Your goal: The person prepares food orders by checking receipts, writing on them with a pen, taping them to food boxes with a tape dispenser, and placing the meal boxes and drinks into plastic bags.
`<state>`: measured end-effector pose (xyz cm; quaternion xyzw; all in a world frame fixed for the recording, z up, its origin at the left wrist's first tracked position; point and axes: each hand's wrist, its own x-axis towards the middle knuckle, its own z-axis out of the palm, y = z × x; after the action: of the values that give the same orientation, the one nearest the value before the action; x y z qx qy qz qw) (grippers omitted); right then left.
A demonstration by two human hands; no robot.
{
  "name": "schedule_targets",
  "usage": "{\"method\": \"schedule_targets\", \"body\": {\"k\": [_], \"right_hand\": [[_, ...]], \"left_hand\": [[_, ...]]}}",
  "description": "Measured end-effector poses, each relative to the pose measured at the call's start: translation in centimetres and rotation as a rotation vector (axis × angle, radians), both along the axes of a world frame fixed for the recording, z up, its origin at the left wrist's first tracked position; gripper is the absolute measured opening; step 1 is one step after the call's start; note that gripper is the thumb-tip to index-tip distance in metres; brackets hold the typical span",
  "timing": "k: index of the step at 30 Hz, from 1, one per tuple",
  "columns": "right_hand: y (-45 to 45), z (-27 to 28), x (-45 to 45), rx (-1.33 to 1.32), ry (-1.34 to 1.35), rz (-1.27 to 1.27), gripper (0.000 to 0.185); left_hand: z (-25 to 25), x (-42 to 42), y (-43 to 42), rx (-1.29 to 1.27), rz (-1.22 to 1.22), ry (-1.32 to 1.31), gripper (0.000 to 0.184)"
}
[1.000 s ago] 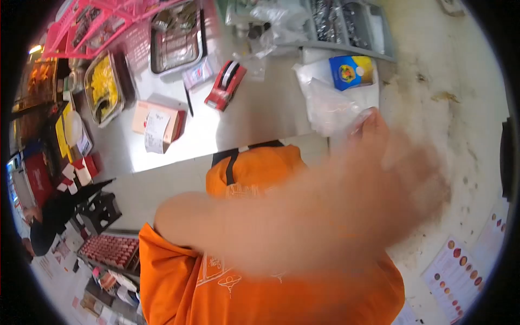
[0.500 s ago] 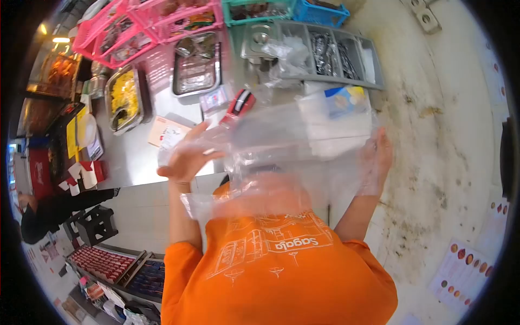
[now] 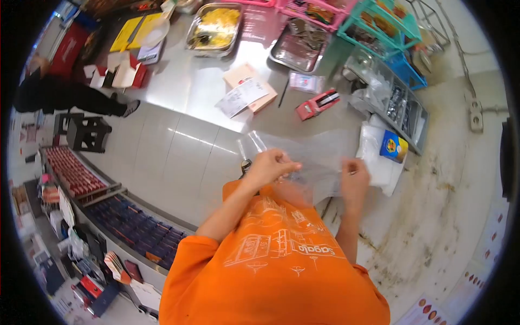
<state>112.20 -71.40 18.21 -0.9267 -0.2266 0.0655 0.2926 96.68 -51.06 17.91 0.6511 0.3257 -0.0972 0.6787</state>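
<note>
- Left fingers [image 3: 284,165]: pinched on near-left part of clear plastic bag [image 3: 325,154].
- Right fingers [image 3: 353,169]: curled, closed on bag's right side.
- Bag: spread between both hands, above bench [image 3: 203,81] edge.
- Red dispenser [image 3: 318,105]: 12 o'clock from bag, on bench.
- Receipt [image 3: 241,98]: 10 o'clock, on pinkish box [image 3: 264,99].
- Blue-yellow pack [image 3: 394,146]: 3 o'clock, on white stack [image 3: 372,145].

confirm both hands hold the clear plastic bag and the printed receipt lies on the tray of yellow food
The receipt's place is wrong: the head view shows the printed receipt lying on the pale cardboard box. The left hand and right hand do hold the clear plastic bag.
</note>
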Motion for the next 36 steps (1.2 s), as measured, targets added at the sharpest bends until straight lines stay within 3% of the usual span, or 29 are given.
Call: {"method": "schedule_targets", "body": {"k": [1, 2, 3, 6, 9, 12, 15, 17, 22, 25, 28, 29, 30, 32, 34, 36], "right_hand": [[1.7, 0.3, -2.8, -0.002, 0.289, 0.070, 0.026], [3.7, 0.5, -5.3, 0.054, 0.397, 0.106, 0.026], [5.1, 0.6, -7.2, 0.108, 0.503, 0.141, 0.026], [6.1, -2.2, -9.5, 0.422, 0.701, 0.114, 0.022], [6.4, -2.2, -10.5, 0.375, 0.848, 0.323, 0.021], [6.4, -2.7, -11.5, 0.458, 0.838, 0.208, 0.021], [5.5, -1.6, -9.8, 1.012, 1.189, -0.159, 0.014], [3.8, 1.1, -8.8, 1.119, 1.285, -0.132, 0.014], [-0.1, 2.2, -8.4, 1.340, 1.438, -0.334, 0.014], [-1.4, 4.7, -7.9, 1.154, 1.233, -0.152, 0.016], [-2.0, 1.6, -5.8, 0.268, 0.611, 0.203, 0.026], [-2.0, -1.4, -4.8, -0.005, 0.414, 0.150, 0.037], [-0.8, -2.5, -5.4, -0.056, -0.092, 0.253, 0.037], [5.0, -1.4, -8.1, -0.073, -0.683, 0.375, 0.031], [8.5, -0.2, -9.5, 0.062, -0.522, 0.359, 0.022], [9.1, -1.2, -9.3, 0.285, -0.060, 0.259, 0.015]], "left_hand": [[-0.6, 0.0, -0.6, 0.020, 0.013, 0.044, 0.033], [-1.3, -0.3, -1.0, 0.038, 0.023, 0.086, 0.034], [-4.0, -1.0, -1.3, 0.037, 0.011, -0.064, 0.042], [-4.9, -3.0, -2.6, -0.253, 0.243, -0.333, 0.048], [-2.3, -4.1, -1.5, -0.082, 0.159, 0.113, 0.047], [-2.9, -4.5, -1.3, -0.181, 0.300, 0.063, 0.038], [-9.1, -5.9, -1.4, -0.137, 0.284, -0.516, 0.038], [-10.5, -8.3, 1.7, 0.193, 0.255, -0.060, 0.045], [-13.0, -9.5, 3.6, 0.889, 0.477, 0.041, 0.048], [-13.8, -13.0, 6.2, 0.901, 0.411, 0.179, 0.039], [-13.1, -13.4, 7.4, 0.322, 0.790, -0.148, 0.023], [-11.3, -12.4, 7.5, 0.183, 0.789, -0.262, 0.019], [-8.6, -11.0, 6.7, 0.040, 0.787, -0.369, 0.018], [-1.5, -8.3, 4.0, 0.546, 0.471, -0.341, 0.015], [3.9, -6.7, 0.7, 0.523, 0.188, -0.363, 0.015], [2.9, -7.4, 1.0, 0.700, 0.233, -0.378, 0.015]]}}
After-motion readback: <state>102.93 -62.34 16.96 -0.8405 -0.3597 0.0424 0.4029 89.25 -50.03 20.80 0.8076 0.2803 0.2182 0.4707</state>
